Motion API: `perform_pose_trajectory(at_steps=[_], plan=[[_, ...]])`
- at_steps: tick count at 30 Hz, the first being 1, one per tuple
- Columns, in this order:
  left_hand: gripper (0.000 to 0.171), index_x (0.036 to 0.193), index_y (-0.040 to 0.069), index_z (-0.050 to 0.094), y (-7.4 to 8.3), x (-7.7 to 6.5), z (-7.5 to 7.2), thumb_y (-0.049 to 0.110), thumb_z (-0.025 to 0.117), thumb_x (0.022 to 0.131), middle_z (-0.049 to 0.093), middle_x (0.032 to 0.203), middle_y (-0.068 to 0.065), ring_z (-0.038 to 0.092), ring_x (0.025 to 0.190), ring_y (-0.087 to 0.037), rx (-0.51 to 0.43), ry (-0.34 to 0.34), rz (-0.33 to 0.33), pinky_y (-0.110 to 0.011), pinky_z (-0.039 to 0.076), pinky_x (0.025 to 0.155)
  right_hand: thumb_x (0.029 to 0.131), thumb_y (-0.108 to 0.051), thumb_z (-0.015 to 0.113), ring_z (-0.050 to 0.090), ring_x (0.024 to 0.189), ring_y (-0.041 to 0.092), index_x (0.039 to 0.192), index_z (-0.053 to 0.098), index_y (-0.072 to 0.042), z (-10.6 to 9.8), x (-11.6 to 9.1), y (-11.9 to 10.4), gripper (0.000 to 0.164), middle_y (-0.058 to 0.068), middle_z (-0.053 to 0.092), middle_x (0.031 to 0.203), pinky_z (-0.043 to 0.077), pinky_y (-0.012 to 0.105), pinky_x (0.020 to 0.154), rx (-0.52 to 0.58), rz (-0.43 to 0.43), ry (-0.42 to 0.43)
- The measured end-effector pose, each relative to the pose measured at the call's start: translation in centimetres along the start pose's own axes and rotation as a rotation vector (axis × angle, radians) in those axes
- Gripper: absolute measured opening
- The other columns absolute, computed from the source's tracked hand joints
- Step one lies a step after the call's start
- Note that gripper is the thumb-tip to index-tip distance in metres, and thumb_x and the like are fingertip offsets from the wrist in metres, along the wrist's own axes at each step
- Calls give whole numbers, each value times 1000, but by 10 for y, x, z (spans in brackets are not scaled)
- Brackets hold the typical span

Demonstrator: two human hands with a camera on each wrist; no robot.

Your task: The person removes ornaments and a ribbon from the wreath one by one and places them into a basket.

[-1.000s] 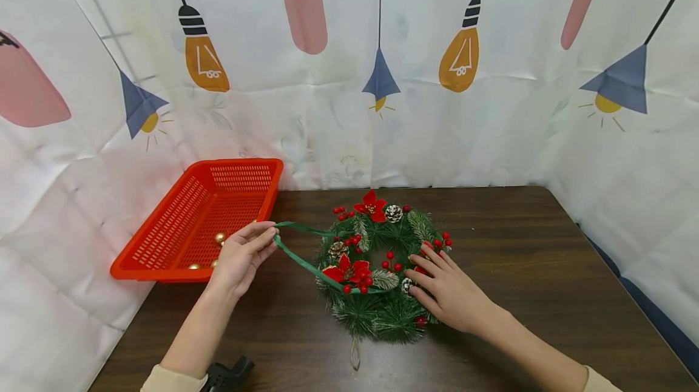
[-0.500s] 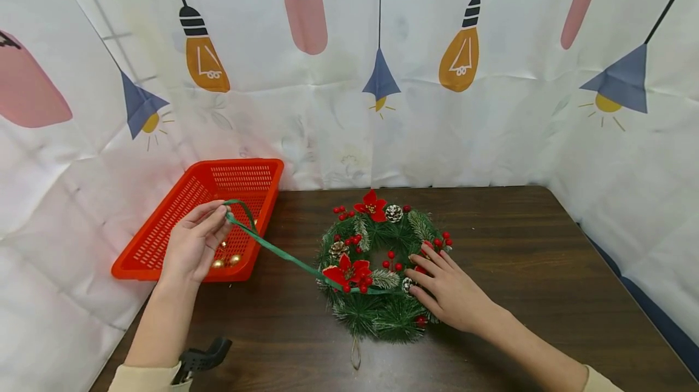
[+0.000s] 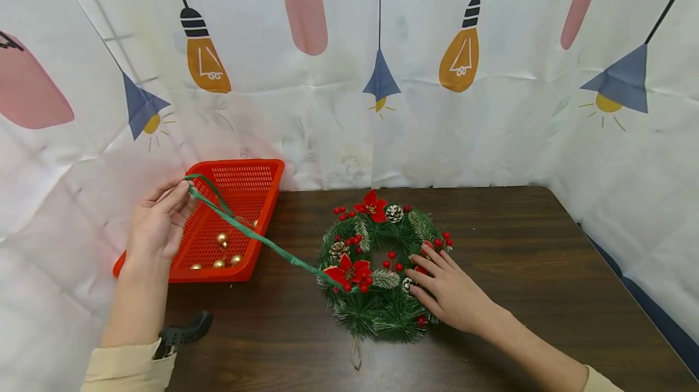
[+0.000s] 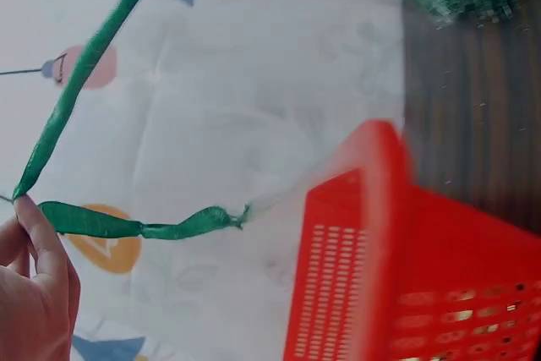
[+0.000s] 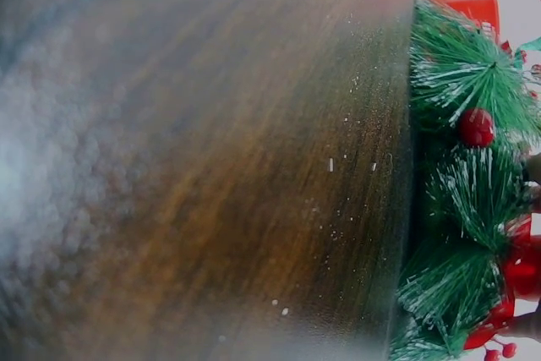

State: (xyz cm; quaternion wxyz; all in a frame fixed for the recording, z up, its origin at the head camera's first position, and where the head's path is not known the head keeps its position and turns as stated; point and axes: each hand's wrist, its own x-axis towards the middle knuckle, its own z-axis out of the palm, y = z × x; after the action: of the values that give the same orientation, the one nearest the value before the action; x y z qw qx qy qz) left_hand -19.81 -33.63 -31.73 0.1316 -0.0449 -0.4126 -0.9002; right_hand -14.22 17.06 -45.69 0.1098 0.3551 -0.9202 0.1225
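A green ribbon [image 3: 284, 253] runs taut from a Christmas wreath [image 3: 357, 314] to my left hand [image 3: 158, 222], which pinches it between thumb and fingertips above the left side of a red basket [image 3: 269, 209]. Past the pinch, a short tail hangs toward the basket; the left wrist view shows the ribbon tail [image 4: 190, 224] ending in a frayed tip. Pine cones, red berries and red poinsettias decorate the wreath. My right hand [image 3: 455, 292] rests on its right side with fingers spread. Those fingertips are mostly out of frame in the right wrist view, beside the wreath's green needles [image 5: 469, 188].
Several gold balls [image 3: 222, 238] lie inside the basket at the table's back left. A twine loop [image 3: 356, 355] sticks out from the wreath's near edge onto the dark wooden table [image 3: 524, 246]. A patterned white curtain [image 3: 327, 131] hangs behind the table.
My left hand has moved left and away, over the basket, drawing the ribbon out into a longer straight line from the wreath. The right hand and wreath have stayed put.
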Motion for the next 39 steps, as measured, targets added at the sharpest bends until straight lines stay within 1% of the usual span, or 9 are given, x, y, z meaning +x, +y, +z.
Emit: perform_pose_trajectory(at_steps=[3,6,10,15,19,23,30,35,39], plan=[[10,97,-9,74,6,6,4,-12,64,95,75,91,-16,72,76,-23,-32,22,18,-30,61,72,105,-38,59,31,148,42,135,68,-13,0,0,0,40,14,55,148,27,65,115,5,5,-1],[11,100,-10,73,11,12,10,-14,65,94,75,91,-18,73,75,-24,-56,39,36,-31,62,71,105,-37,60,32,148,43,135,69,-13,0,0,0,39,15,55,147,28,66,115,8,6,-2],[14,104,-11,73,19,19,16,-14,65,93,75,90,-18,73,74,-25,-61,58,71,-31,62,71,105,-36,60,33,147,43,134,69,-13,0,0,-1,38,15,56,147,29,66,114,10,1,-3],[15,104,-10,73,29,25,23,-15,66,92,75,90,-18,73,73,-25,-69,77,77,-32,62,70,105,-37,60,32,147,43,133,70,-13,0,0,-1,38,15,56,147,28,66,114,6,0,4],[14,102,-12,72,37,30,28,-18,65,91,73,87,-19,73,70,-27,-110,85,88,-34,62,68,105,-37,60,32,147,43,134,70,-13,1,0,0,39,15,56,147,28,66,114,5,-4,4],[16,102,-12,72,46,34,33,-19,67,89,71,87,-20,72,67,-28,-125,90,104,-34,62,65,105,-37,59,32,147,43,134,69,-14,1,1,0,39,14,56,147,29,66,114,8,-5,2],[21,107,-14,71,61,40,39,-20,68,87,68,97,-20,72,70,-30,-144,128,146,-37,63,70,105,-38,59,32,147,43,135,69,-14,1,1,0,40,14,56,147,28,66,114,4,-7,-1],[20,104,-14,70,72,45,43,-23,67,86,70,88,-22,71,65,-31,-171,145,162,-38,63,66,105,-39,59,32,148,43,135,69,-14,1,1,0,40,14,55,147,28,66,114,11,-4,-4],[21,104,-14,69,79,48,46,-23,67,86,70,88,-22,70,64,-32,-185,147,168,-39,63,66,105,-38,60,32,147,43,135,69,-14,1,1,0,39,14,55,147,28,66,114,8,-2,0]])
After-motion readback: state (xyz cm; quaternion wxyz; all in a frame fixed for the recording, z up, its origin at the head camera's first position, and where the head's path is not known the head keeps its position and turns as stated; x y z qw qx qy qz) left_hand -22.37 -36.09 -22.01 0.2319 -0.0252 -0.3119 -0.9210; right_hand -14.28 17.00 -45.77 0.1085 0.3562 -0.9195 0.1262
